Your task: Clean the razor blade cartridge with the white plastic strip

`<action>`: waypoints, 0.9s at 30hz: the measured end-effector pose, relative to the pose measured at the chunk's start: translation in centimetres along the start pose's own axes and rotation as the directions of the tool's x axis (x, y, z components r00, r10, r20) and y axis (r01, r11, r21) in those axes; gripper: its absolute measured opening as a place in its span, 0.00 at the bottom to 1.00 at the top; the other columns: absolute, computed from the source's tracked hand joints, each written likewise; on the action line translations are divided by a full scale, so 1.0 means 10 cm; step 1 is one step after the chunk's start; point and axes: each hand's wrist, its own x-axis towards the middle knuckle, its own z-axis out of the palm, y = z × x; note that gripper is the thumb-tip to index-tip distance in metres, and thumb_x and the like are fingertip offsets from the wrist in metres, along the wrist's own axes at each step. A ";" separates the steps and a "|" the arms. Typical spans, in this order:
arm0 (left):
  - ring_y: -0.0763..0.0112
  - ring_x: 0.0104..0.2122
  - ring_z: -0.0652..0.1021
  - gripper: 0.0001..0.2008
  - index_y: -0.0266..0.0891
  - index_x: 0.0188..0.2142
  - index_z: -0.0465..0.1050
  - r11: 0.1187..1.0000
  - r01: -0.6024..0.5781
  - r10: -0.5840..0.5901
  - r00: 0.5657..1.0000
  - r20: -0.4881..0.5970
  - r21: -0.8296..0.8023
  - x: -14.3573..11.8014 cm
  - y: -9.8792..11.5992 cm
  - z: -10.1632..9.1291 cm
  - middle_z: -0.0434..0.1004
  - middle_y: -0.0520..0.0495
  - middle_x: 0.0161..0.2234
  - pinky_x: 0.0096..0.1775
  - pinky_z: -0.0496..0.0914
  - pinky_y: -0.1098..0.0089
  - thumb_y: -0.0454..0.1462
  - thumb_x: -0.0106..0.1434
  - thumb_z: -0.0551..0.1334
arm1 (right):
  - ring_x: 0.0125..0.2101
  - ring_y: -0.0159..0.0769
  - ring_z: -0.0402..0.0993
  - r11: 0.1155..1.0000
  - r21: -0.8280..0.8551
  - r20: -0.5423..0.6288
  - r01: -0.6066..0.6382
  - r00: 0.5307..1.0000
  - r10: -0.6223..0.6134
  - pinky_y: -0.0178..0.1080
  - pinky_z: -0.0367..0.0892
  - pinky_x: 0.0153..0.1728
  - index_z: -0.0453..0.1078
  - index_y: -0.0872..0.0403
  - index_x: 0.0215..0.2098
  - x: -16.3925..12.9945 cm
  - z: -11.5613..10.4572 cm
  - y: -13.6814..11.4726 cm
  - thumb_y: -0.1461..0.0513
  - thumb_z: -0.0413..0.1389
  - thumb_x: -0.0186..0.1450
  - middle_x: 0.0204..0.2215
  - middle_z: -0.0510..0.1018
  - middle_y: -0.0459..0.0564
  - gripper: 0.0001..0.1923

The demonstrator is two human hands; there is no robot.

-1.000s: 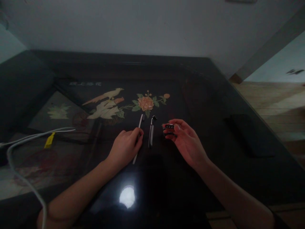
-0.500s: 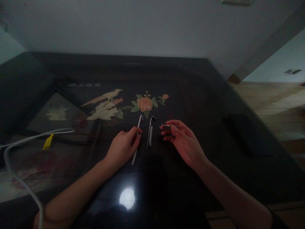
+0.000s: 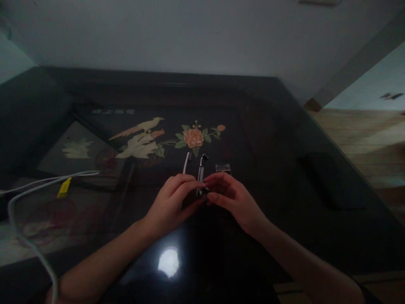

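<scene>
My left hand (image 3: 175,196) and my right hand (image 3: 236,198) meet fingertip to fingertip over the dark tabletop. A small dark, shiny object (image 3: 202,193) is pinched between their fingers, mostly hidden, and its kind cannot be made out. Past my left hand, the head end of a white toothbrush (image 3: 186,161) shows, its lower handle covered by the hand. Beside it lies a slim white-and-black handled tool (image 3: 201,169) with a hooked dark head, its lower end behind my fingers. Just beyond my right fingers is a small clear case (image 3: 223,168).
The glossy black table (image 3: 259,126) carries a bird-and-flower picture (image 3: 193,138). A white cable (image 3: 31,245) with a yellow tag (image 3: 64,188) runs along the left. A dark flat object (image 3: 332,181) lies at the right. A pale wall (image 3: 164,38) stands behind.
My right hand has let go of the small case and moved left and nearer. My left hand has come off the toothbrush and shifted right, so the two now meet around the dark object.
</scene>
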 end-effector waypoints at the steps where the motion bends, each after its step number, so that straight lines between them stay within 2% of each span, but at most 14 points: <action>1: 0.67 0.39 0.77 0.10 0.41 0.47 0.70 1.000 -0.023 0.023 1.000 -0.005 -0.005 -0.01 0.01 0.01 0.76 0.44 0.42 0.40 0.72 0.68 0.34 0.66 0.62 | 0.37 0.31 0.75 1.000 -0.012 0.006 -0.004 1.000 0.004 0.35 0.71 0.39 0.75 0.48 0.40 -0.01 0.01 0.02 0.61 0.68 0.56 0.35 0.79 0.44 0.14; 5: 0.69 0.37 0.78 0.07 0.41 0.45 0.71 0.997 -0.075 0.074 0.997 -0.023 -0.021 -0.02 0.04 0.03 0.78 0.46 0.39 0.38 0.71 0.69 0.34 0.67 0.60 | 0.38 0.32 0.75 1.000 -0.018 0.026 -0.023 0.999 0.023 0.37 0.71 0.42 0.74 0.48 0.39 -0.02 0.06 0.08 0.61 0.68 0.56 0.35 0.78 0.44 0.14; 14: 0.71 0.35 0.80 0.03 0.41 0.41 0.73 0.996 -0.088 0.086 0.994 -0.060 -0.027 0.01 0.05 0.00 0.82 0.48 0.36 0.37 0.71 0.69 0.34 0.67 0.61 | 0.37 0.31 0.75 0.999 0.012 0.045 -0.042 0.998 0.042 0.36 0.71 0.39 0.74 0.49 0.39 -0.02 0.07 0.11 0.60 0.68 0.56 0.35 0.78 0.43 0.13; 21: 0.69 0.35 0.81 0.02 0.40 0.38 0.75 0.985 0.054 -0.064 0.996 -0.057 -0.161 0.04 0.07 -0.04 0.82 0.46 0.36 0.37 0.74 0.69 0.33 0.64 0.63 | 0.33 0.31 0.75 1.000 -0.020 -0.002 -0.001 1.000 0.001 0.35 0.73 0.36 0.75 0.50 0.39 0.01 0.03 0.11 0.58 0.66 0.58 0.33 0.78 0.44 0.11; 27: 0.69 0.36 0.82 0.05 0.40 0.37 0.76 0.931 0.149 -0.171 0.985 -0.037 -0.333 0.06 0.09 -0.05 0.83 0.48 0.36 0.40 0.74 0.71 0.30 0.61 0.66 | 0.30 0.30 0.76 0.998 -0.058 -0.032 0.004 0.999 -0.006 0.34 0.73 0.33 0.76 0.50 0.38 0.05 0.00 0.09 0.56 0.64 0.61 0.31 0.78 0.44 0.08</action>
